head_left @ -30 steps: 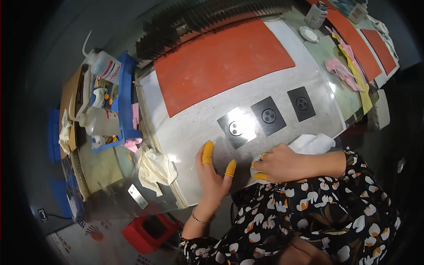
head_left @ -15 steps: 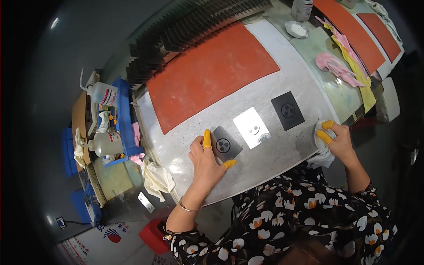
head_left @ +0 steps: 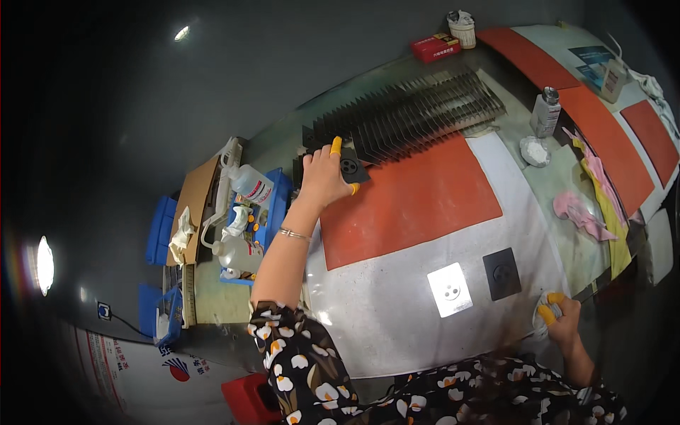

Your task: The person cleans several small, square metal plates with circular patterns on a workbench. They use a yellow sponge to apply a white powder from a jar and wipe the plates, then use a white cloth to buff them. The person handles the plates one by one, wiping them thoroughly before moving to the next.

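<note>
My left hand (head_left: 323, 178), with yellow finger cots on thumb and a finger, reaches to the far left of the table. It grips a dark grey rectangular plate (head_left: 360, 174) with a round three-hole mark, beside the near-left end of a long row of upright dark plates (head_left: 425, 113). At the table's right edge, my right hand (head_left: 565, 324) is closed on a crumpled white cloth (head_left: 542, 320), also with yellow finger cots. Between the hands, a shiny silver plate (head_left: 460, 301) and a black plate (head_left: 501, 285) lie flat on the grey-white work surface (head_left: 382, 312).
An orange-red mat (head_left: 418, 205) covers the surface's far part. To the left, a blue tray (head_left: 278, 202) holds squeeze bottles (head_left: 249, 183). A bowl of white powder (head_left: 535, 151), a white bottle (head_left: 545, 113) and pink cloth (head_left: 582, 214) are at the right.
My left hand has carried the dark grey plate away from the near work surface to the row of upright plates. The right hand stays at the edge with the cloth. The view has shifted.
</note>
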Available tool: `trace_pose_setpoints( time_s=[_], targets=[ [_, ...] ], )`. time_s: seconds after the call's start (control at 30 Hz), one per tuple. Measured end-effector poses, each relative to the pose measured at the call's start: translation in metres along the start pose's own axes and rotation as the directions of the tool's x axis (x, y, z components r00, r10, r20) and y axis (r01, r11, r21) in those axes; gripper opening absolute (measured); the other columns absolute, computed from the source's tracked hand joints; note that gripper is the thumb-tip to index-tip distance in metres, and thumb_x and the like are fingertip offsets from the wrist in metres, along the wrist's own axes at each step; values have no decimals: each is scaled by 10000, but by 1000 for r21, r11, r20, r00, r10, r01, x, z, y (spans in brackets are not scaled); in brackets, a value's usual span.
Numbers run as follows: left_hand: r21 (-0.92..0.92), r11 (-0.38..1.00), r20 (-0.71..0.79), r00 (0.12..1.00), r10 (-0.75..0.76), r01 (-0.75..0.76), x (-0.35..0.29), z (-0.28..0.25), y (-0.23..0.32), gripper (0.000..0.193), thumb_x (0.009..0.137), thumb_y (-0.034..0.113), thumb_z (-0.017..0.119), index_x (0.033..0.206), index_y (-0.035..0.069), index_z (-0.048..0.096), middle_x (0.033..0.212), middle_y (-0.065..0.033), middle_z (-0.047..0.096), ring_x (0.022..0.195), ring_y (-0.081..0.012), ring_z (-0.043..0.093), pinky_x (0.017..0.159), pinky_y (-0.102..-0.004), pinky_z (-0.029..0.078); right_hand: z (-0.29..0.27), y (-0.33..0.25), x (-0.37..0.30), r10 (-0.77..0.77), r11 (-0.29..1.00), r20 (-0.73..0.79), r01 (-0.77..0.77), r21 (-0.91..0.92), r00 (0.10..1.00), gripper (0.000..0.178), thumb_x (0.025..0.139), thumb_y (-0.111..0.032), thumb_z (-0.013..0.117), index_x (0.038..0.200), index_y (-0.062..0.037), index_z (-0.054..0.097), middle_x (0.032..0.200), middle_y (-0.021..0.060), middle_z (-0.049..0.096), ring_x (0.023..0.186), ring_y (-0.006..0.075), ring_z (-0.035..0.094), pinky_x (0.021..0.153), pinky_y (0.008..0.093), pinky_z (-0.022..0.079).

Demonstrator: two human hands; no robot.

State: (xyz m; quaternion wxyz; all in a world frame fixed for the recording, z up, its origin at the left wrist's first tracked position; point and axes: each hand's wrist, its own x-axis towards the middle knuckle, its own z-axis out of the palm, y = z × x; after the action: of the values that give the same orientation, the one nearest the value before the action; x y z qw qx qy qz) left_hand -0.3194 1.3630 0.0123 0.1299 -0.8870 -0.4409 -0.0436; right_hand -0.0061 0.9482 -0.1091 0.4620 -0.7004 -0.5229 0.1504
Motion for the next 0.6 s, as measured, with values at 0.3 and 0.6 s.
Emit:
trace_pose_setpoints(
  time_s=[0.3,0.6],
  targets=[
    [-17,995,269,958,99,-98,84,11,2,799,553,360,785,1137,-106,503,1095,-217,547,1059,-339,512,910,-401,406,-8,0,1,-98,989,-42,93,-114,994,233,672,-166,736,773,-1,606,653,129,603,547,276,599,522,314,457],
    [-402,915,212,969,128,-33,78,27,4,934,603,202,801,1343,-66,299,1291,-227,434,1213,-339,423,1011,-357,352,-7,6,6,-114,990,15,115,-86,993,251,738,-269,701,696,-47,591,555,79,508,450,265,480,427,335,373]
  ],
)
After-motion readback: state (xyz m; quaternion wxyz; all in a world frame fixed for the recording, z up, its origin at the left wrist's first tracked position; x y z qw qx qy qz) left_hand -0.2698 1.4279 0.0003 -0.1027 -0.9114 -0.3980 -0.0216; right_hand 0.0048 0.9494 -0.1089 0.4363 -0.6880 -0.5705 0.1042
